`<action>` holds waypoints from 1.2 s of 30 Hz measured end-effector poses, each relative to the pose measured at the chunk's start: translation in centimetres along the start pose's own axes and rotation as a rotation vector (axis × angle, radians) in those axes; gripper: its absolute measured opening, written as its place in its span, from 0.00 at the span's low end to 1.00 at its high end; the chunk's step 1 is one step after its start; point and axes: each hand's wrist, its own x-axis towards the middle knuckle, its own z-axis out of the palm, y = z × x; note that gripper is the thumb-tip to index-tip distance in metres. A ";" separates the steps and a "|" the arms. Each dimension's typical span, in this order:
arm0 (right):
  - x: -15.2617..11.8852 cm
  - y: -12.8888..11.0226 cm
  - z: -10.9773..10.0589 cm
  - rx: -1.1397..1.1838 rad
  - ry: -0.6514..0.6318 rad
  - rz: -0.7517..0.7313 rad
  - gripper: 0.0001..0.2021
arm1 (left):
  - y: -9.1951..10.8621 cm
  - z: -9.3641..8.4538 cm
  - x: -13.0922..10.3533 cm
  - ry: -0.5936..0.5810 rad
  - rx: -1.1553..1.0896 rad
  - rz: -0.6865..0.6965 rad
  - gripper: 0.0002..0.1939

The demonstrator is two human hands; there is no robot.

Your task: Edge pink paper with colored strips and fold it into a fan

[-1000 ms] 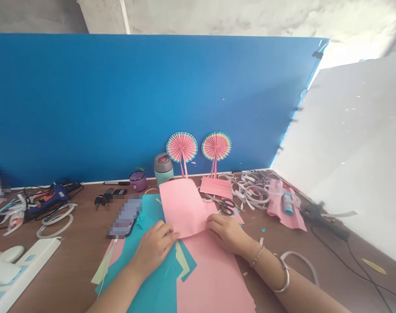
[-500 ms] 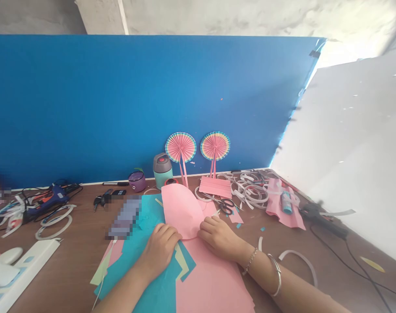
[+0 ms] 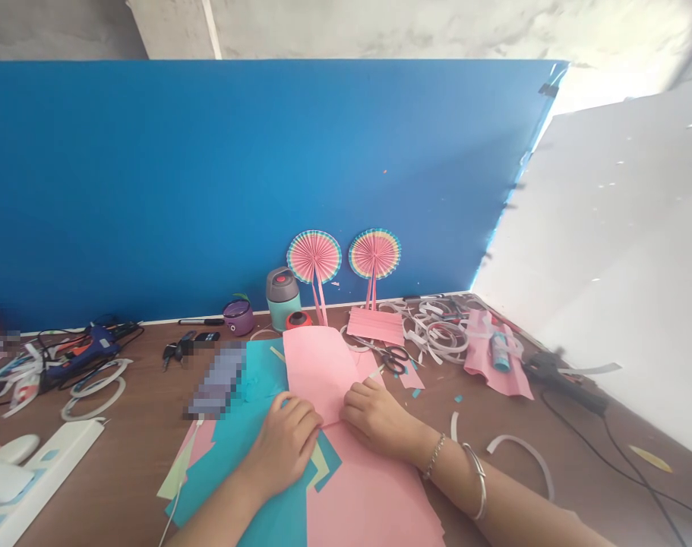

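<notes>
A sheet of pink paper (image 3: 318,365) is held along its near edge by both hands, its far end lifted off the pile. My left hand (image 3: 292,437) pinches the near left corner, fingers curled. At the near right corner, my right hand (image 3: 374,414) is closed on the same edge, thumb and fingertips partly hidden. Beneath lie larger pink sheets (image 3: 368,494) and teal sheets (image 3: 266,501). Near my left fingers is a small yellow-green and teal paper scrap (image 3: 321,465). Black-handled scissors (image 3: 396,359) rest beyond my right hand.
Two round pleated paper fans (image 3: 314,257) lean on the blue partition (image 3: 209,182). A teal flask (image 3: 284,300), a purple pot (image 3: 239,317) and a phone (image 3: 217,380) stand or lie left. Right are white strips (image 3: 448,338) and a glue gun (image 3: 567,384). A power strip (image 3: 43,486) lies near left.
The pink sheet's far end has flattened from a rounded curl to a straighter shape. Both hands have drawn slightly closer together along its near edge.
</notes>
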 end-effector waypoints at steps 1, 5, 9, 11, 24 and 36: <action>0.0 0.0 0.0 0.010 -0.003 -0.001 0.07 | 0.1 0.0 0.1 0.011 0.006 0.000 0.11; 0.0 -0.1 -0.1 0.091 -0.014 0.098 0.06 | 0.4 0.1 0.4 0.032 0.017 -0.014 0.13; -0.4 0.5 -0.7 0.251 -0.014 0.253 0.05 | 0.2 -0.2 0.3 -0.014 -0.037 -0.153 0.11; -0.8 1.0 -0.9 0.325 -0.008 0.307 0.07 | -0.1 -0.4 0.2 -0.023 -0.067 -0.220 0.10; -1.1 2.4 -0.6 0.607 -0.023 0.647 0.11 | -1.2 -0.5 0.1 -0.039 -0.083 -0.447 0.11; -0.8 2.7 -0.7 0.723 -0.076 0.773 0.08 | -1.3 -0.3 0.6 -0.173 -0.159 -0.664 0.10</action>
